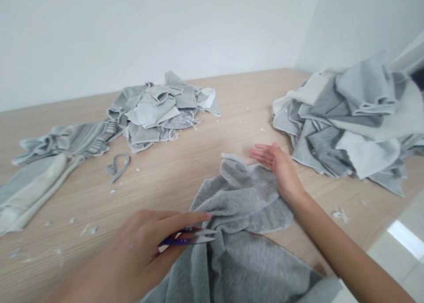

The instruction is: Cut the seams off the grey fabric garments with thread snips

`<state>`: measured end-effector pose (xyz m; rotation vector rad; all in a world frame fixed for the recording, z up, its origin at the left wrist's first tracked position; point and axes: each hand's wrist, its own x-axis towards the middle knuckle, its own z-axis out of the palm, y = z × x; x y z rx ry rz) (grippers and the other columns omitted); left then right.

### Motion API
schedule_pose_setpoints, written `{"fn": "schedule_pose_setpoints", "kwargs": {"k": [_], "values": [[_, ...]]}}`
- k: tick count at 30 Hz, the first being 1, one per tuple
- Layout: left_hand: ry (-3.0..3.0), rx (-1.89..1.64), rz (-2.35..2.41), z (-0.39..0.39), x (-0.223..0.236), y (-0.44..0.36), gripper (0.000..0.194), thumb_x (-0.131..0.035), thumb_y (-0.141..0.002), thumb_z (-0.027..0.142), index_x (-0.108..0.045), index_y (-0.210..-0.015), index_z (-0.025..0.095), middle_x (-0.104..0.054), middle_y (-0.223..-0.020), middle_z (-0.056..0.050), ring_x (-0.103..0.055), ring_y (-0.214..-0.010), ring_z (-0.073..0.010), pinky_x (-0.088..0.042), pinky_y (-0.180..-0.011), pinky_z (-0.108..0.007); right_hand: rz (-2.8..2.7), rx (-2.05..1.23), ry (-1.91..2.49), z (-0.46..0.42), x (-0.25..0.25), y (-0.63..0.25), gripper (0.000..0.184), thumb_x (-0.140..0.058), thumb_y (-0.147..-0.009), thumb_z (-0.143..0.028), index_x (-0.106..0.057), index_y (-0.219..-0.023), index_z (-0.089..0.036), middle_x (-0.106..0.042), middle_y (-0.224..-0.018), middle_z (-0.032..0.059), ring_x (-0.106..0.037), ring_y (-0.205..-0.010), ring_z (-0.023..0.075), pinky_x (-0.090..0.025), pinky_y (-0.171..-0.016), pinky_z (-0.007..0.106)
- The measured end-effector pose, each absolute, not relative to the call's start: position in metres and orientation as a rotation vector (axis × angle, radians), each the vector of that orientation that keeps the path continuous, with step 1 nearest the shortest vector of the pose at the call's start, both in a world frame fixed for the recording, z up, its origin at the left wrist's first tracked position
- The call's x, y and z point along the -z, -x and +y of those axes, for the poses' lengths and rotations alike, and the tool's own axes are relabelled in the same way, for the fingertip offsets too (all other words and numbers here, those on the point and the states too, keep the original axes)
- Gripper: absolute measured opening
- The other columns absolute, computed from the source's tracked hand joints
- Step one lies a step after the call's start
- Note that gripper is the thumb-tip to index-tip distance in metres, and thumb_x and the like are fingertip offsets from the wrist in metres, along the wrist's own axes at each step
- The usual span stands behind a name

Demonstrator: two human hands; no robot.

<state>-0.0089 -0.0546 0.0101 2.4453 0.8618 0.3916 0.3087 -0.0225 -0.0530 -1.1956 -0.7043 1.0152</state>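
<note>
A grey fleece cloth (241, 232) lies crumpled on the wooden table (172, 175) in front of me. My left hand (139, 254) is closed around small purple-handled thread snips (188, 239), whose metal blades point right onto the cloth's edge; its forefinger stretches along the fabric. My right hand (278, 166) lies flat and open with fingers together, pressing on the cloth's far right corner.
A heap of grey fabric pieces (162, 108) sits at the back centre, a bigger pile (351, 122) at the right. Striped and pale cloths (49, 161) lie at the left, beside a grey strip loop (117, 166). Small white scraps dot the table. Its edge runs at right.
</note>
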Motion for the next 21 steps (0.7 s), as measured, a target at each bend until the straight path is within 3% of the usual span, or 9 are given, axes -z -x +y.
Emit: {"fn": "schedule_pose_setpoints", "kwargs": {"k": [3,5,9,16,21], "values": [[-2.448,-0.19,0.945,-0.055,-0.002,0.012,0.045,-0.06,-0.091,0.019,-0.067,-0.131,0.04,-0.08,-0.109,0.003,-0.078,-0.086,-0.0189,-0.061,-0.075,-0.023,-0.656,-0.921,1.174,-0.02,0.046,-0.317,0.05,-0.06,-0.089,-0.063,-0.076,-0.089,-0.015,-0.08,-0.092,0.0117,-0.077,-0.089,0.0226,-0.059,-0.091,0.037],[-2.466,-0.149,1.019,-0.054,0.003,0.015,0.045,-0.06,-0.093,0.023,-0.064,-0.133,0.044,-0.078,-0.117,0.005,-0.077,-0.096,-0.0203,-0.06,-0.083,-0.025,-0.647,-0.842,1.137,-0.022,0.037,-0.324,0.036,-0.064,-0.09,-0.05,-0.076,-0.088,-0.015,-0.081,-0.09,0.0102,-0.077,-0.088,0.0222,-0.06,-0.09,0.037],[-2.484,-0.181,1.094,-0.05,0.006,0.019,0.044,-0.06,-0.092,0.031,-0.063,-0.132,0.049,-0.078,-0.115,0.008,-0.077,-0.095,-0.0207,-0.06,-0.08,-0.026,-0.769,-0.642,1.11,-0.04,0.007,-0.341,0.014,-0.073,-0.083,-0.028,-0.077,-0.092,-0.018,-0.081,-0.09,0.0055,-0.077,-0.09,0.021,-0.06,-0.091,0.035],[-2.491,-0.223,1.1,-0.04,0.012,0.012,0.036,-0.059,-0.092,0.036,-0.069,-0.126,0.044,-0.08,-0.108,0.006,-0.077,-0.087,-0.0201,-0.061,-0.074,-0.024,-1.157,-0.286,1.664,-0.103,-0.015,-0.384,0.023,-0.075,-0.084,-0.038,-0.079,-0.102,-0.023,-0.08,-0.1,0.0055,-0.076,-0.093,0.0224,-0.062,-0.084,0.034],[-2.545,-0.357,1.017,-0.051,0.024,0.003,0.04,-0.061,-0.09,0.035,-0.065,-0.127,0.052,-0.08,-0.099,0.008,-0.075,-0.078,-0.019,-0.061,-0.066,-0.027,-1.356,-0.434,1.926,-0.148,0.025,-0.403,0.032,-0.07,-0.084,-0.042,-0.076,-0.109,-0.023,-0.078,-0.111,0.0068,-0.076,-0.082,0.0229,-0.062,-0.075,0.038]]}}
